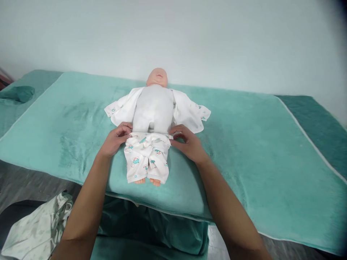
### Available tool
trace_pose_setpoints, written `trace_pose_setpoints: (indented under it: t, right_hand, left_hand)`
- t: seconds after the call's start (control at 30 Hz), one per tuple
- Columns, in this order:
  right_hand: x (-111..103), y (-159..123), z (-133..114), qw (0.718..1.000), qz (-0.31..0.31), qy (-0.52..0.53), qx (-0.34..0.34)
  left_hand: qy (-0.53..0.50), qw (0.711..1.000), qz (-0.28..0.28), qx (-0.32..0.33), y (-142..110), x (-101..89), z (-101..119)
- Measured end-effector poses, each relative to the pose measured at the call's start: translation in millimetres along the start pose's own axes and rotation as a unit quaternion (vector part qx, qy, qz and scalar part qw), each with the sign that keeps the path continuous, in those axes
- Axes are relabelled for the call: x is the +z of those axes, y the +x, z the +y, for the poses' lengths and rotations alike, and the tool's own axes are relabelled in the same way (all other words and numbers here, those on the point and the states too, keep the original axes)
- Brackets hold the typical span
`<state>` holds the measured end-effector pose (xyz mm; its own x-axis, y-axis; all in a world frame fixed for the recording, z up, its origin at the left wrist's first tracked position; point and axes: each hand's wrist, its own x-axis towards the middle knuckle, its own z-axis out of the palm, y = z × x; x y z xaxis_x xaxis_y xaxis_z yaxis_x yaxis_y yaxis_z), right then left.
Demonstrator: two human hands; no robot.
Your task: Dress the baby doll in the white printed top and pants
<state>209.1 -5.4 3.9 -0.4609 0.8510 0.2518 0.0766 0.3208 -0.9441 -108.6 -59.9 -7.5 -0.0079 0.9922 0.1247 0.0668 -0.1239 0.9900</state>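
Note:
A baby doll (154, 108) lies on its back, head toward the wall. Its grey cloth torso is bare in front, with an open white jacket (187, 110) spread out at both sides. White printed pants (148, 155) cover the lower legs, and the toes show below the cuffs. At the left end of the waistband, my left hand (115, 139) pinches the cloth between thumb and fingers. My right hand (187, 141) grips the waistband's other end, thumb below and fingers above. The waistband sits across the doll's thighs, under the crotch.
A green plush cover (257, 155) with white piping is spread over the bed beneath the doll. Behind it rises a pale wall (189, 43). Light printed cloth (38, 227) lies on something dark at the lower left. Green fabric (151, 231) is below the bed's front edge.

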Motion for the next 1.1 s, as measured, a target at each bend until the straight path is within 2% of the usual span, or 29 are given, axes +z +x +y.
trace_pose_setpoints:
  t: [0.07,0.13,0.27,0.4,0.53,0.6,0.7,0.8,0.9,1.03,1.1]
  right_hand:
    - [0.1,2.8,2.2,0.999,-0.029,0.02,0.038]
    - [-1.1,5.4,2.9,0.998,-0.044,0.021,0.042]
    - [-4.0,6.5,-0.9,0.999,-0.04,-0.032,-0.016]
    - [-5.4,3.8,-3.1,0.994,-0.055,-0.097,-0.007]
    - [-3.7,2.9,3.3,0.985,0.0,-0.156,-0.08]
    - [-2.5,3.5,7.9,0.976,0.055,-0.189,-0.095]
    - [-2.4,4.4,12.1,0.976,0.101,-0.184,-0.061]
    - [-5.1,3.7,11.7,0.994,0.054,-0.09,0.006]
    - [-9.4,1.4,10.3,0.998,-0.016,-0.028,0.059]
    - [-12.9,-1.1,10.9,0.993,-0.065,-0.029,0.089]
    - [-12.0,-1.4,10.7,0.992,-0.086,-0.053,0.08]
  left_hand:
    - [0.005,0.998,0.048,0.028,3.3,8.4,1.1]
    - [0.003,0.995,0.088,0.05,8.4,18.6,3.4]
    - [-0.012,0.989,0.135,0.062,21.0,34.5,5.4]
    - [-0.039,0.981,0.182,0.055,35.6,38.0,0.6]
    - [-0.019,0.971,0.232,0.049,49.1,36.9,-5.9]
    - [0.008,0.97,0.232,0.071,51.7,37.9,-7.8]
    - [0.044,0.972,0.211,0.095,48.6,40.4,-6.7]
    - [0.049,0.982,0.166,0.073,42.0,40.5,-2.2]
    - [0.038,0.989,0.136,0.034,38.7,37.4,0.6]
    - [-0.017,0.992,0.127,-0.011,41.3,33.4,-1.0]
    - [-0.035,0.991,0.129,-0.028,42.9,33.1,-1.7]
